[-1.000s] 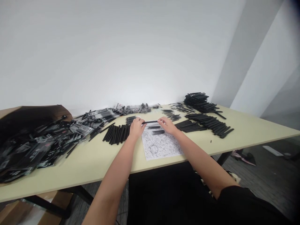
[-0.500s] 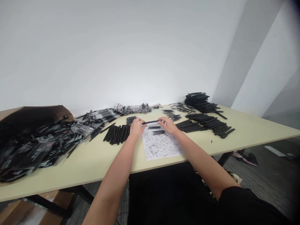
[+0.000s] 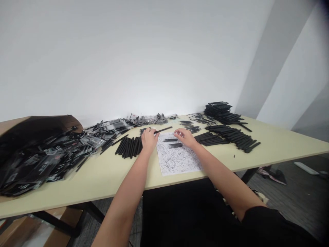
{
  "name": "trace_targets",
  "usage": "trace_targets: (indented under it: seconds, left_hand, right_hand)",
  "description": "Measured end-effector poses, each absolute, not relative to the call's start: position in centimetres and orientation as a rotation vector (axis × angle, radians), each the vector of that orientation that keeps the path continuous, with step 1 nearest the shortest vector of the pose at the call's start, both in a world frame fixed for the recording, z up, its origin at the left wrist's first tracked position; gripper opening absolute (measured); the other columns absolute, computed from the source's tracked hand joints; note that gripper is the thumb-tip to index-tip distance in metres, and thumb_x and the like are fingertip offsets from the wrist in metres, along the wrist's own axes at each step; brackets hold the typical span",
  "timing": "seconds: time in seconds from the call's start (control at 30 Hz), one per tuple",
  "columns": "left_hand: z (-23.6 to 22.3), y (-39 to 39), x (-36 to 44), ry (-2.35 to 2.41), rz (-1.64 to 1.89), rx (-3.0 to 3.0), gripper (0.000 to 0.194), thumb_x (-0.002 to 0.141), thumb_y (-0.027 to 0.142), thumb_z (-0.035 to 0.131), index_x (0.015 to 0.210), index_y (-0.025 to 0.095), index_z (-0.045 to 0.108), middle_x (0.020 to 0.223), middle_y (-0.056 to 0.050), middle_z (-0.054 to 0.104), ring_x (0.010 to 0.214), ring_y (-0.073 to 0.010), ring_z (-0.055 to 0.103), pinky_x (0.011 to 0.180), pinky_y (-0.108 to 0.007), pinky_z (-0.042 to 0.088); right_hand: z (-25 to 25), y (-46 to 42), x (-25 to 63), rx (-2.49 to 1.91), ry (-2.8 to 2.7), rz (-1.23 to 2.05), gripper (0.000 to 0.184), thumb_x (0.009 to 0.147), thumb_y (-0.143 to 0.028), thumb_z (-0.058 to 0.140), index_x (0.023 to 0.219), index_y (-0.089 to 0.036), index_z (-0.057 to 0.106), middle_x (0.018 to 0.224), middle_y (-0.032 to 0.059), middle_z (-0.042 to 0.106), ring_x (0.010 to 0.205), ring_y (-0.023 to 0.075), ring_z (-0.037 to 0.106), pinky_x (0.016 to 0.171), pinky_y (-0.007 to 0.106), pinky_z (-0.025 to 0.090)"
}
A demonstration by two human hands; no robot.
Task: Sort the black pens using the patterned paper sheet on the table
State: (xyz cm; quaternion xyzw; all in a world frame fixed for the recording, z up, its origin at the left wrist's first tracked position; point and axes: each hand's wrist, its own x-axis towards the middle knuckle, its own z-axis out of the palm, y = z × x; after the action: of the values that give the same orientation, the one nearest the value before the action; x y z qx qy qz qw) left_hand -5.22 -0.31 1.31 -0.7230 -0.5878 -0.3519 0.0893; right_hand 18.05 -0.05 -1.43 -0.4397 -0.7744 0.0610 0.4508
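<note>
**Item:** one slim black rod point(image 3: 163, 130), lying at a slant above the far edge of the printed sheet, its near end pinched in the fingers point(image 3: 151, 131) of the left hand point(image 3: 149, 141), its far end free.

**Right hand** point(image 3: 186, 138): fingers loosely curved and parted, resting on the sheet, holding nothing.

**Printed sheet** point(image 3: 177, 157): densely patterned in black, on the table point(image 3: 288, 145); short black rods point(image 3: 172, 143) lie on it, just beside the right hand.

**Left of sheet:** side-by-side row of black rods point(image 3: 128, 147).

**Right of sheet:** rows of black rods point(image 3: 231, 138); far right, a stacked pile of black rods point(image 3: 221, 113).

**Far left:** heap of clear plastic packets point(image 3: 43, 159) beside a cardboard box point(image 3: 33, 125).
</note>
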Motion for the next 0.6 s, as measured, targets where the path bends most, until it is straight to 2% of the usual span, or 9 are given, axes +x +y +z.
trace_targets:
  seconds: [0.17,0.27,0.43,0.6]
  left_hand:
    - [1.6,-0.2,-5.8,-2.018,-1.384,-2.119,0.030,0.090,0.045,0.052,0.107,0.025,0.067,0.084,-0.005,0.070,0.085,-0.0230,0.064,0.073,-0.030,0.045]
    - [1.4,0.0,-5.7,-2.001,-1.687,-2.102,0.028,0.089,0.042,0.054,0.107,0.025,0.065,0.079,-0.003,0.071,0.081,-0.0216,0.066,0.073,-0.029,0.046]
    - [1.1,1.1,-5.3,-1.943,-2.337,-2.064,0.030,0.082,0.025,0.051,0.111,0.020,0.059,0.085,-0.002,0.071,0.060,-0.0129,0.064,0.062,-0.024,0.048]
    - [2.0,1.3,-5.6,-1.937,-2.944,-1.825,0.039,0.076,0.020,0.042,0.113,0.016,0.056,0.085,-0.004,0.067,0.057,-0.0104,0.063,0.049,-0.018,0.039]
  right_hand:
    - [-1.6,0.0,18.2,-1.142,-1.919,0.170,0.022,0.087,-0.037,0.054,0.091,-0.019,0.066,0.081,0.0033,0.064,0.064,0.0138,0.054,0.066,0.027,0.043]
    - [-1.6,0.0,18.1,-1.150,-1.928,0.167,0.021,0.086,-0.035,0.053,0.088,-0.019,0.066,0.081,0.0036,0.064,0.064,0.0140,0.054,0.066,0.027,0.043]
    - [-1.7,0.1,18.2,-1.171,-1.934,0.163,0.020,0.086,-0.034,0.054,0.088,-0.019,0.066,0.081,0.0036,0.064,0.064,0.0141,0.053,0.067,0.027,0.043]
    - [-1.9,0.3,18.3,-1.184,-1.950,0.167,0.019,0.085,-0.031,0.053,0.087,-0.018,0.067,0.081,0.0038,0.063,0.065,0.0140,0.054,0.068,0.027,0.043]
